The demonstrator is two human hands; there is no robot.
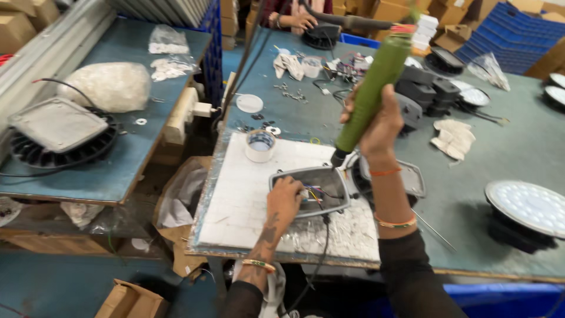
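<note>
My right hand (pixel 376 126) grips a long green powered screwdriver (pixel 372 91), held tilted with its tip down at the far right corner of a grey metal housing (pixel 334 203). My left hand (pixel 284 200) rests on the housing's near left part, fingers inside it by coloured wires (pixel 313 194). The housing lies on a white foam sheet (pixel 247 194) on the blue-green table. A black cable (pixel 325 235) runs from the housing toward me.
A tape roll (pixel 260 146) stands on the foam sheet's far edge. Round LED lamps (pixel 527 209) sit at right, black lamp parts (pixel 432 88) and rags (pixel 453 138) behind. Another person's hand (pixel 303 22) works at the far end. A second table at left holds a finned lamp body (pixel 56 132).
</note>
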